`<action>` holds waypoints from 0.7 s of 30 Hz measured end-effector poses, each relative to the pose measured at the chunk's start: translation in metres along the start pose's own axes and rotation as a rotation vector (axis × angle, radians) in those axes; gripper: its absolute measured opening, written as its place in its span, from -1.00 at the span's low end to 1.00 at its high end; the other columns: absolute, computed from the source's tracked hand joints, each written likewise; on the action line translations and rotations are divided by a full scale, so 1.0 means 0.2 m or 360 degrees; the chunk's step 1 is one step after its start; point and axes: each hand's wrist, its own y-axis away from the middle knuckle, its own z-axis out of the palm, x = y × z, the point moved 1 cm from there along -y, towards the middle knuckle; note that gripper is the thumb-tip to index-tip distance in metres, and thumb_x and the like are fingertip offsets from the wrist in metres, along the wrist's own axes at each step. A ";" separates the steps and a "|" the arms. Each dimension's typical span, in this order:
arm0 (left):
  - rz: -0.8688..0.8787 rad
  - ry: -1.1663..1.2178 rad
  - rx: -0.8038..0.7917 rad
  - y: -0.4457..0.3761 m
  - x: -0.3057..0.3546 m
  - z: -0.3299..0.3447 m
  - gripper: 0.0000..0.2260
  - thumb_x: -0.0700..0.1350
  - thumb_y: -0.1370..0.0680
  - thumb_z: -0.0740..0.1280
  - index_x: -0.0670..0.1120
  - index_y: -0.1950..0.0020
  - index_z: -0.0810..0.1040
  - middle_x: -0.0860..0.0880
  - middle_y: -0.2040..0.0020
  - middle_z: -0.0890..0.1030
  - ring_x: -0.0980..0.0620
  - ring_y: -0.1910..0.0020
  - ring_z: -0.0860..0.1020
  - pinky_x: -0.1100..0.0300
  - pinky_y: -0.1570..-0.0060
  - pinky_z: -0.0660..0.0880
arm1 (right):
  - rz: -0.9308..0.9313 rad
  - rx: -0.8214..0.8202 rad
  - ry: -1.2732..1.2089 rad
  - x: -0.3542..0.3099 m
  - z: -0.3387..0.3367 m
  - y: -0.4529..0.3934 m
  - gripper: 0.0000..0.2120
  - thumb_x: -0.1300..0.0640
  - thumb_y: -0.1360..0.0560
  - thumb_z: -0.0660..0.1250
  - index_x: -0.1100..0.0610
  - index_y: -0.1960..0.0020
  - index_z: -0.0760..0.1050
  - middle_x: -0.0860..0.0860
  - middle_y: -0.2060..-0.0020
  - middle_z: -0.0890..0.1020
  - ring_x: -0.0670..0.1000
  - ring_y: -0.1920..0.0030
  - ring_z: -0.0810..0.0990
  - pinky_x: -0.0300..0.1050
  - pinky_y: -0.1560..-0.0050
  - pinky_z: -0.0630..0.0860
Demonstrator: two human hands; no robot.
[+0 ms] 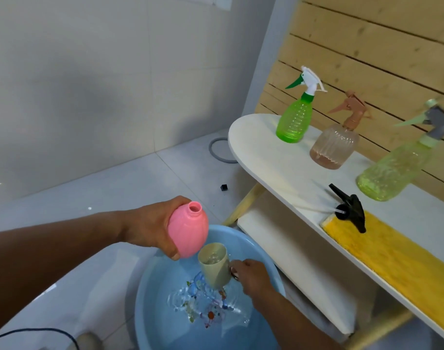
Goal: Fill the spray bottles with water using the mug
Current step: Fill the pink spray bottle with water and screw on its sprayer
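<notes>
Head-worn camera looks steeply down, close above the basin (pixel 150 299).

The open bottle (pixel 188 229) was plain pink. The mug (pixel 215 264) was pale beige. The basin (pixel 150 294) was light blue, with a multicoloured print of red, blue and green showing on its bottom. On the white shelf (pixel 264 157) stood a bright green ribbed bottle (pixel 294 121) with a white and green sprayer, a clear brownish-pink fluted bottle (pixel 335 147) and a pale yellow-green bottle (pixel 390 173) with a grey sprayer. The loose sprayer head (pixel 351 207) was black, lying by a yellow cloth (pixel 392 261). The wall boards (pixel 367 46) were light knotty wood.
</notes>
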 end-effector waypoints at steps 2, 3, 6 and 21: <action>0.0003 -0.0026 -0.0014 0.01 0.00 -0.01 -0.08 -0.02 -0.20 0.74 0.23 -0.42 0.33 0.20 -0.29 0.52 0.15 -0.27 0.54 0.19 -0.10 0.62 | -0.0054 0.0016 -0.0051 -0.08 -0.06 0.05 -0.62 0.06 -0.39 0.44 0.03 0.45 0.27 -0.04 0.50 0.31 -0.01 0.45 0.25 -0.11 0.37 0.20; 0.0001 -0.0035 -0.0023 0.01 0.00 -0.02 -0.09 -0.03 -0.20 0.74 0.22 -0.42 0.33 0.19 -0.29 0.53 0.15 -0.26 0.55 0.23 -0.06 0.62 | -0.0097 0.0028 -0.0064 -0.13 -0.10 0.07 -0.61 0.06 -0.39 0.44 0.03 0.45 0.28 -0.04 0.50 0.30 -0.01 0.45 0.25 -0.10 0.37 0.19; -0.0019 -0.0057 -0.0033 0.02 -0.01 -0.03 -0.11 -0.07 -0.20 0.73 0.20 -0.41 0.33 0.16 -0.26 0.54 0.13 -0.22 0.57 0.32 0.04 0.59 | -0.0189 0.0119 -0.0083 -0.25 -0.22 0.13 -0.62 0.01 -0.40 0.46 0.06 0.43 0.33 -0.02 0.49 0.35 0.00 0.42 0.26 -0.12 0.37 0.20; 0.0014 -0.0146 -0.0072 0.00 0.10 -0.02 -0.10 -0.02 -0.19 0.73 0.21 -0.39 0.31 0.14 -0.25 0.54 0.15 -0.20 0.58 0.14 -0.08 0.65 | -0.0808 0.0371 -0.0043 -0.77 -0.62 0.59 -0.65 -0.04 -0.47 0.50 0.17 0.30 0.49 -0.06 0.45 0.48 -0.15 0.48 0.35 -0.31 0.44 0.30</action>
